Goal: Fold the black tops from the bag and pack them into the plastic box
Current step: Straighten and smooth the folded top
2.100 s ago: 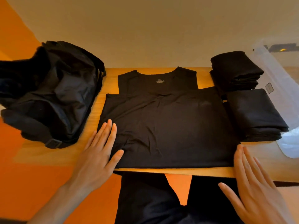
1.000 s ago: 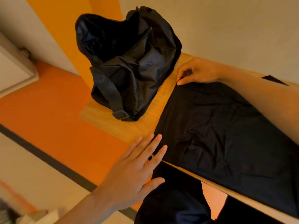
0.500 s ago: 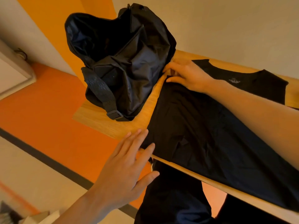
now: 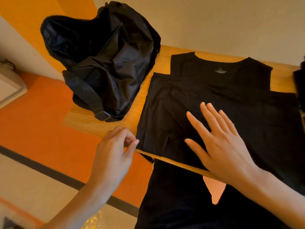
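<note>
Pinching at the near-left corner of the black sleeveless cotton top (image 4: 231,100), my left hand (image 4: 112,156) has its thumb and forefinger closed together right at the hem's edge; from here I cannot tell whether cloth is actually caught between them, and the other fingers are curled in loosely. My right hand (image 4: 221,146) lies flat on the top's lower part, fingers (image 4: 212,116) spread wide and straight, palm down, gripping nothing.

The top is spread on the light wooden tabletop (image 4: 102,124), neck and shoulder straps at the far side, hem along the near edge, with its lower half folded up over the chest so a straight fold line crosses below the armholes. A small pale mark sits inside the neckline. A little of the cloth hangs over the near table edge at the left corner.

Left of the top, near it but apart, the crumpled black nylon bag (image 4: 105,63) slumps on the table's far-left part, mouth open toward the far left, its webbing strap and buckle draped down the near side.

At the right edge a sliver of dark folded fabric (image 4: 299,90) shows. Behind the table rises a plain cream wall (image 4: 214,22); below, the floor is orange (image 4: 36,123) with a dark band and a pale strip.
</note>
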